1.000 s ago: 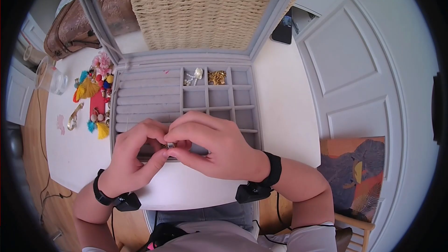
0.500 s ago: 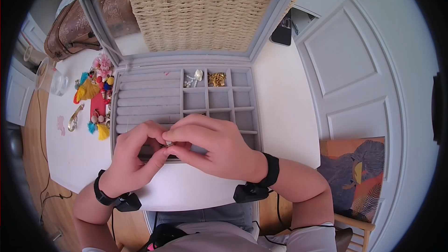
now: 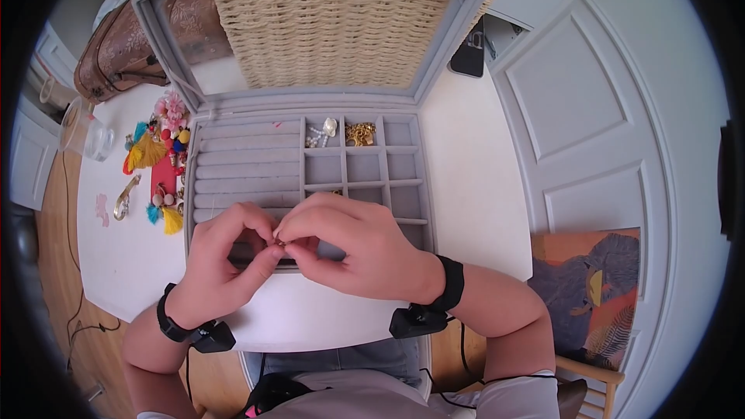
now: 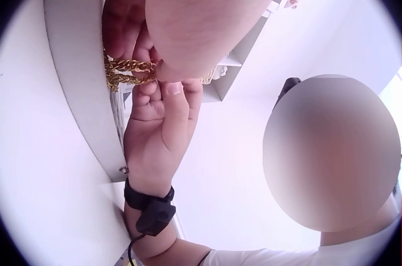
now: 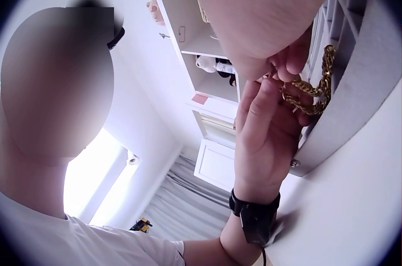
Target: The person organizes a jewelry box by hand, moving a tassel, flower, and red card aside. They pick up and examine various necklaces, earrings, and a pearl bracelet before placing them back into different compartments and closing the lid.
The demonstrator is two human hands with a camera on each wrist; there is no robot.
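Note:
Over the front of an open grey jewelry box [image 3: 248, 153], my two hands meet at the fingertips. The left hand [image 3: 211, 268] and the right hand [image 3: 365, 252] each pinch part of a gold chain [image 4: 129, 65] between thumb and fingers. In the head view only a tiny bit of it shows between the fingertips. Both wrist views show its thick twisted links looping down below the fingers, close to the box's front wall [image 5: 361, 112]. The joined ends are mostly covered by the fingertips.
Compartments of the box hold a pearl piece [image 3: 330, 126] and gold jewelry [image 3: 359, 134]. Left of it lie tasselled trinkets [image 3: 145, 151], a gold bangle-like piece [image 3: 124, 195] and a clear cup [image 3: 98, 140]. The raised lid [image 3: 454, 39] stands behind; a phone [image 3: 468, 50] lies at right.
A small shiny metal piece that showed between the fingertips has turned and is now mostly covered by them. Both hands stay in nearly the same place.

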